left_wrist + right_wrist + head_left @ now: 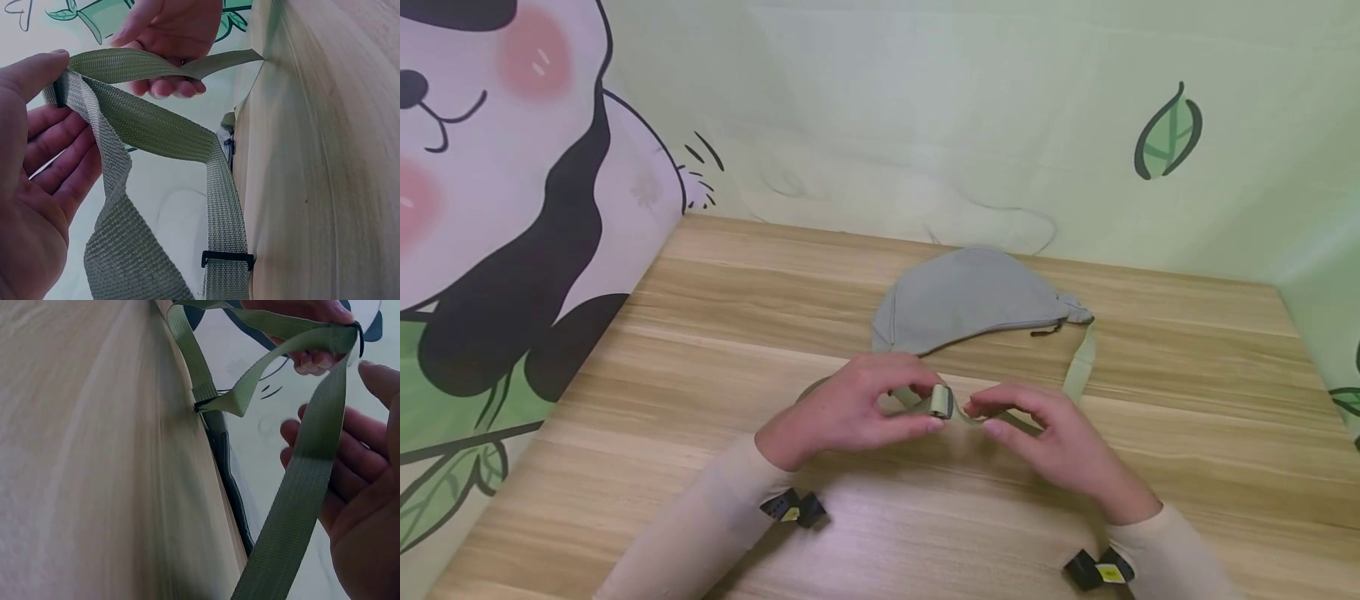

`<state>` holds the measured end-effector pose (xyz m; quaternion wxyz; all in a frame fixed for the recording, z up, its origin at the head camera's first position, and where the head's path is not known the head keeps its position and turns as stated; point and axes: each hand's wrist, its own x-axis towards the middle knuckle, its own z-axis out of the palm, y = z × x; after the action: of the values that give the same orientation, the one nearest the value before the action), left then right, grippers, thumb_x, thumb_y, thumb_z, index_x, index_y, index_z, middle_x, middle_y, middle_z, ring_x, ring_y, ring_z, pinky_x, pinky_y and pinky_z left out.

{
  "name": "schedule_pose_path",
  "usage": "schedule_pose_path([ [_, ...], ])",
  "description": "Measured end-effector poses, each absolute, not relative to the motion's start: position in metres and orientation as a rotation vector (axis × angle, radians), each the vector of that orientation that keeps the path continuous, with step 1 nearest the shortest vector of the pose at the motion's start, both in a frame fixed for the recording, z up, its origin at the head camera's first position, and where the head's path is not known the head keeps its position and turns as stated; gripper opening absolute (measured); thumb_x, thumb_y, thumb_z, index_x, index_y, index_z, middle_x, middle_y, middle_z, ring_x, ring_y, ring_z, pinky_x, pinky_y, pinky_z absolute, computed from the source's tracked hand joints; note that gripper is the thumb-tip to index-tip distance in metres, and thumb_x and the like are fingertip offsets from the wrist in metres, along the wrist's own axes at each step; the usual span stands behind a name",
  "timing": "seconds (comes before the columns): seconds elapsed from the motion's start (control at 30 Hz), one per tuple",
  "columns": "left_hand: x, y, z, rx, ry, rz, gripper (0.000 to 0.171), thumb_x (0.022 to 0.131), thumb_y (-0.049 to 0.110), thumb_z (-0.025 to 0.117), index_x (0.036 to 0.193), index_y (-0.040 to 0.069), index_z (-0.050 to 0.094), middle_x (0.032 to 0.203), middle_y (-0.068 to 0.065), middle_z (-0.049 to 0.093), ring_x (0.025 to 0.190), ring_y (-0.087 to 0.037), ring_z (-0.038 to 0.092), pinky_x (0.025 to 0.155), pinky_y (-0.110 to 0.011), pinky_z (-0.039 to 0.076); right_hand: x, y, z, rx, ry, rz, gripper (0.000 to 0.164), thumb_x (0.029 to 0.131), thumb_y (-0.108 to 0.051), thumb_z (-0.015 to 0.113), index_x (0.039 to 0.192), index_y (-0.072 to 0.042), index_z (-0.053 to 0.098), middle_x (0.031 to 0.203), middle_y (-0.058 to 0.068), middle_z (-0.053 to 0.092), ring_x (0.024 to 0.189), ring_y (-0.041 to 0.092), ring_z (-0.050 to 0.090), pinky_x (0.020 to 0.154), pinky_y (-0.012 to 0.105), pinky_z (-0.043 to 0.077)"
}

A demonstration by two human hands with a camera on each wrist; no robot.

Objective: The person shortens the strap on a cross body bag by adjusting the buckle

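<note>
A grey waist bag (pixel 970 300) lies on the table, its zipper edge facing me. From its right end a light green webbing strap (pixel 1078 367) runs round towards my hands. My left hand (pixel 842 404) pinches a dark strap slider (pixel 942 402), over which the webbing is looped. Beside it, my right hand (pixel 1060 429) is at the strap, with thumb and fingers apart. In the right wrist view the webbing (pixel 306 475) passes across those fingers without being pinched. A second black slider (pixel 228 257) sits on the strap in the left wrist view.
The wood-grain table (pixel 1187 400) meets a pale green backdrop (pixel 925 100) behind the bag. A printed panda (pixel 580 192) covers the left side. Small black devices with yellow labels sit at both wrists, by the cuffs.
</note>
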<state>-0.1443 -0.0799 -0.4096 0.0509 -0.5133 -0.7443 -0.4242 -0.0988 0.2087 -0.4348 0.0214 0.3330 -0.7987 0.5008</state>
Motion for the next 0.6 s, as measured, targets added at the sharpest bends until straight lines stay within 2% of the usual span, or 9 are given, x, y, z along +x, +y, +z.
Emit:
schedule_pose_path([
  [0.17,-0.1440,-0.0798,-0.4091,-1.563,-2.247,-1.307,0.026,0.094,0.016,0.086,0.117,0.010,0.077,0.110,-0.001,0.079,0.099,-0.018,0.075,0.090,-0.025,0.061,-0.1011,0.2139,-0.4367,1.072,-2.479,1.628,0.034,0.097,0.010,0.070,0.128,-0.003,0.073,0.117,0.012,0.081,0.114,0.007,0.074,0.105,0.019,0.056],
  [0.4,-0.1441,-0.0802,-0.4082,-1.558,-2.230,-1.327,0.028,0.092,0.017,0.087,0.117,0.010,0.077,0.110,0.000,0.078,0.099,-0.019,0.075,0.091,-0.022,0.059,-0.1035,0.2145,-0.4372,1.077,-2.524,1.579,0.032,0.097,0.008,0.071,0.127,-0.004,0.074,0.119,0.011,0.081,0.116,0.006,0.073,0.107,0.018,0.053],
  [0.6,-0.1444,-0.0810,-0.4076,-1.558,-2.211,-1.347,0.028,0.092,0.015,0.087,0.117,0.010,0.076,0.109,-0.001,0.078,0.098,-0.020,0.075,0.090,-0.026,0.061,-0.1023,0.2123,-0.4370,1.072,-2.504,1.628,0.027,0.098,0.010,0.069,0.124,0.002,0.073,0.119,0.014,0.080,0.116,0.005,0.072,0.104,0.019,0.056],
])
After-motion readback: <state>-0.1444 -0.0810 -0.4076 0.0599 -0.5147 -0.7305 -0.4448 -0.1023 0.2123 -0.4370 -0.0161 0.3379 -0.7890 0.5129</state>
